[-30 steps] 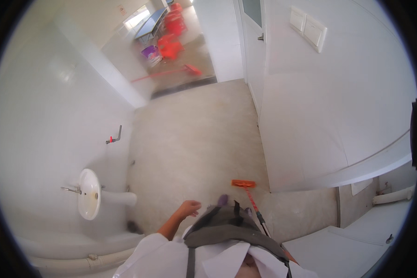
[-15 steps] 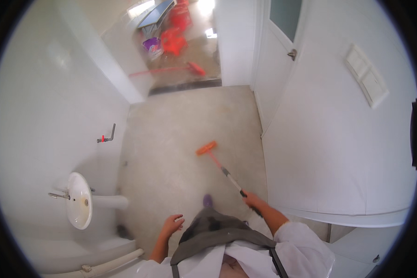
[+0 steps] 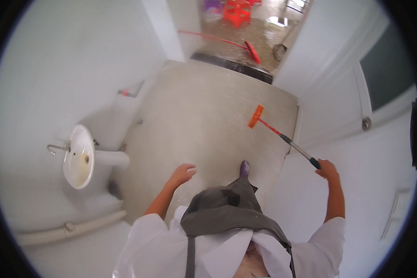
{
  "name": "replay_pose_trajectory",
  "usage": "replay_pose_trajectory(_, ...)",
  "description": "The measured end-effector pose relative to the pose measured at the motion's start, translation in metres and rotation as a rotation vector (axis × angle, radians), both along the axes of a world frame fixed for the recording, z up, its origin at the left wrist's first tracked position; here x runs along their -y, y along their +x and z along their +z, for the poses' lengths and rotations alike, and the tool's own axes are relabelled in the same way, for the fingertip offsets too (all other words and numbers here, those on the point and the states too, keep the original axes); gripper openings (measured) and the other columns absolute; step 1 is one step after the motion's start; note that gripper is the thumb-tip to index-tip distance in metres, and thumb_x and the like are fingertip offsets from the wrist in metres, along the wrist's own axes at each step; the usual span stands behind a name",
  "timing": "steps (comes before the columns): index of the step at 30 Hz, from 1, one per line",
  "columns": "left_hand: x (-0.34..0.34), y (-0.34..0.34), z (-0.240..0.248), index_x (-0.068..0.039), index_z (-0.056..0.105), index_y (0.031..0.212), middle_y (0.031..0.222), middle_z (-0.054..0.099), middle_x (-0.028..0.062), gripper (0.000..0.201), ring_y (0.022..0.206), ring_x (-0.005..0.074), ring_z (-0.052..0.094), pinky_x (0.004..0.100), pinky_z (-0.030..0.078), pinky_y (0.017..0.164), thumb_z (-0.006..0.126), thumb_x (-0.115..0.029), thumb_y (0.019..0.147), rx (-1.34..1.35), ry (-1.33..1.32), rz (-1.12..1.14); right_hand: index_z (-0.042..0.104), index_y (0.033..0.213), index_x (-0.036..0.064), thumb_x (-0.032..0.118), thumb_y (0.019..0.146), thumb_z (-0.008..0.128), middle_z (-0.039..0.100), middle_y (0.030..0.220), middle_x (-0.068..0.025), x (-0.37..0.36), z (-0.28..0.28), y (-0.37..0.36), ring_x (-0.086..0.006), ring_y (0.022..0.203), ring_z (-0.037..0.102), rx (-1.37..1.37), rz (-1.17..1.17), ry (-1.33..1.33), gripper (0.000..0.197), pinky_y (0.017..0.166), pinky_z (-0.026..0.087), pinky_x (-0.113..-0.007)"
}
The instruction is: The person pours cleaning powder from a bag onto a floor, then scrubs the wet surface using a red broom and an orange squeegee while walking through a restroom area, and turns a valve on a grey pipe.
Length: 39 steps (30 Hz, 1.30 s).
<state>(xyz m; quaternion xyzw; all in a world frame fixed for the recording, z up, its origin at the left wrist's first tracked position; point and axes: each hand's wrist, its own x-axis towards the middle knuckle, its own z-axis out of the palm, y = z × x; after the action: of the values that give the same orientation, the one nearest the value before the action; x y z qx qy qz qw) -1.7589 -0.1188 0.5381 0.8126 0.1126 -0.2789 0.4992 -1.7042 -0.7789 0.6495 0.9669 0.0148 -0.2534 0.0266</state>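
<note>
Head, right hand [image 3: 328, 169] gripping pole [image 3: 303, 148], seemingly palm-down

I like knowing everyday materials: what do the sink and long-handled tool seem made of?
Sink: probably glazed ceramic, judging by its smooth white gloss. Long-handled tool in the right hand: orange head possibly plastic, being evenly bright; pale shaft section perhaps metal, given its greyish sheen.

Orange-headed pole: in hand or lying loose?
In hand: the right hand is closed around the orange-headed pole, behind its dark sleeve. Whether its head touches the floor, I can't tell.
</note>
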Motion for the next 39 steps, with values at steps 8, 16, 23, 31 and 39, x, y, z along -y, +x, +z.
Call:
replay_pose_trajectory(8, 0.031, 0.058, -0.011, 0.001, 0.062, 0.107, 0.086, 0.065, 0.0132, 0.038, 0.059, 0.018, 0.062, 0.0294, 0.052, 0.054, 0.061, -0.026, 0.08, -0.011, 0.136, 0.157, 0.069, 0.083, 0.006, 0.017, 0.058, 0.077, 0.063, 0.061, -0.0088, 0.045, 0.045, 0.228, -0.0203, 0.052, 0.063, -0.227, -0.107, -0.208, 0.028, 0.057, 0.052, -0.033)
replay_pose_trajectory(16, 0.026, 0.079, -0.021, 0.003, 0.063, 0.099, 0.072, 0.061, 0.0099, 0.034, 0.056, 0.0153, 0.062, 0.0286, 0.051, 0.048, 0.06, -0.025, 0.081, -0.332, 0.027, 0.524, 0.072, 0.081, 0.0154, 0.023, 0.056, 0.08, 0.068, 0.084, -0.0033, 0.108, 0.01, 0.414, -0.0212, 0.084, 0.065, -0.049, 0.283, -0.638, 0.028, 0.079, 0.047, -0.047)
replay_pose_trajectory(23, 0.011, 0.211, -0.062, 0.0, 0.065, 0.091, 0.064, 0.06, 0.0088, 0.03, 0.053, 0.0158, 0.06, 0.0301, 0.05, 0.048, 0.058, -0.027, 0.081, -0.201, -0.031, 0.529, 0.066, 0.098, 0.011, 0.011, 0.084, 0.051, 0.06, 0.114, -0.0133, 0.108, -0.014, 0.473, -0.0278, 0.12, 0.046, 0.38, 0.214, -0.692, 0.021, 0.107, 0.015, -0.058)
replay_pose_trajectory(31, -0.033, 0.388, -0.066, -0.002, 0.065, 0.082, 0.064, 0.062, 0.0123, 0.03, 0.052, 0.0209, 0.059, 0.0365, 0.048, 0.055, 0.055, -0.03, 0.079, -0.026, 0.061, 0.389, 0.054, 0.121, 0.0025, 0.006, 0.075, 0.063, 0.054, 0.118, -0.0213, 0.122, -0.07, 0.511, -0.0368, 0.115, 0.048, 0.296, -0.13, -0.186, 0.047, 0.1, 0.038, -0.04)
replay_pose_trajectory(39, -0.066, 0.454, -0.067, 0.003, 0.063, 0.1, 0.078, 0.065, 0.012, 0.034, 0.059, 0.0167, 0.063, 0.0288, 0.051, 0.052, 0.06, -0.026, 0.081, -0.097, 0.06, 0.445, 0.065, 0.108, 0.0022, 0.013, 0.074, 0.063, 0.068, 0.092, -0.0174, 0.013, -0.177, 0.556, -0.0252, 0.081, 0.065, -0.31, -0.119, 0.387, 0.036, 0.072, 0.051, -0.033)
